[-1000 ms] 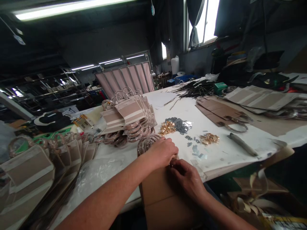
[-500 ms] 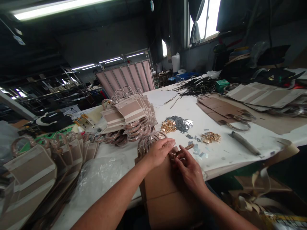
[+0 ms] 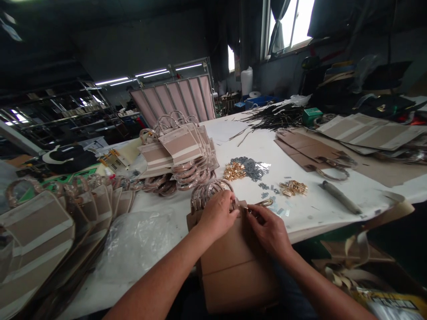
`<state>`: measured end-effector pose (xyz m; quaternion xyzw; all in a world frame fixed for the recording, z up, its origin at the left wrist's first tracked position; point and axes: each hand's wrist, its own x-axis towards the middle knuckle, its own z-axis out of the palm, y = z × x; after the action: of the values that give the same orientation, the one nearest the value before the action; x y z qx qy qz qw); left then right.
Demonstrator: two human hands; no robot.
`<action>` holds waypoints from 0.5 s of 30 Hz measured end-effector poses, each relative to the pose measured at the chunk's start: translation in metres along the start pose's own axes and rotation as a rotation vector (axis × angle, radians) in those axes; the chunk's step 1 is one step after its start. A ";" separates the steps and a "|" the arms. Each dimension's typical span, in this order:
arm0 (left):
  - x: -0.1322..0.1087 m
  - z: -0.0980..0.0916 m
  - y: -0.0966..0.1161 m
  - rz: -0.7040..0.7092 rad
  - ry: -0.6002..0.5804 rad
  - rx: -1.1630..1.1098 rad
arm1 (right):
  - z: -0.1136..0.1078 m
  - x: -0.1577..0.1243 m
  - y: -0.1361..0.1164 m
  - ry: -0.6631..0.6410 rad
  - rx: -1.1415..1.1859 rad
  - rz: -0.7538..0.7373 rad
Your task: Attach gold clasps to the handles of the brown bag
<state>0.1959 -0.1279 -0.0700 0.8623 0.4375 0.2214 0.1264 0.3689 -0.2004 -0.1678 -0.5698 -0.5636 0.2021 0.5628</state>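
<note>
A flat brown bag panel stands tilted in front of me, its top edge at the table's front. My left hand has its fingers bent and pinches that top edge. Facing it, my right hand is closed at the panel's upper right corner. A small shiny metal fitting shows at its fingertips; its exact shape is too small to make out. Just past the right knuckles a strap end with a gold-coloured tip sticks out. Several wrapped bag handles curve up behind my left hand.
Gold-coloured fittings lie beside grey metal plates, with another gold pile to the right. A grey rod rests near the table edge. Stacked bag panels and clear plastic are at left.
My left fingers have curled down from lying extended over the top edge to pinching it. The right hand has turned, its fingertips now close to the panel's corner. The view has shifted slightly.
</note>
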 end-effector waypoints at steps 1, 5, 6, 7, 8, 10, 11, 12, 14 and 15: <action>0.000 0.000 0.001 -0.002 -0.001 0.013 | 0.000 0.000 0.001 -0.006 -0.013 -0.004; 0.004 -0.002 0.005 -0.025 -0.016 0.042 | 0.001 0.000 0.003 -0.035 -0.071 -0.019; 0.005 -0.003 0.006 -0.037 -0.029 0.045 | 0.001 0.001 0.002 -0.045 -0.094 -0.024; 0.006 -0.003 0.008 -0.050 -0.045 0.044 | 0.002 0.002 0.001 -0.056 -0.119 -0.027; 0.007 -0.004 0.009 -0.064 -0.060 0.040 | 0.003 0.003 -0.001 -0.068 -0.146 -0.029; 0.008 -0.006 0.012 -0.086 -0.081 0.032 | 0.005 0.006 -0.004 -0.098 -0.206 -0.033; 0.008 -0.007 0.013 -0.093 -0.086 0.030 | 0.005 0.007 -0.006 -0.119 -0.235 -0.035; 0.008 -0.008 0.014 -0.097 -0.088 0.031 | 0.004 0.009 -0.007 -0.143 -0.263 -0.035; 0.007 -0.010 0.015 -0.104 -0.088 0.044 | 0.003 0.011 -0.010 -0.189 -0.312 -0.026; 0.006 -0.011 0.015 -0.109 -0.085 0.055 | 0.001 0.012 -0.011 -0.206 -0.328 -0.020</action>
<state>0.2042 -0.1317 -0.0522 0.8491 0.4839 0.1653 0.1327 0.3665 -0.1925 -0.1537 -0.6246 -0.6491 0.1593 0.4039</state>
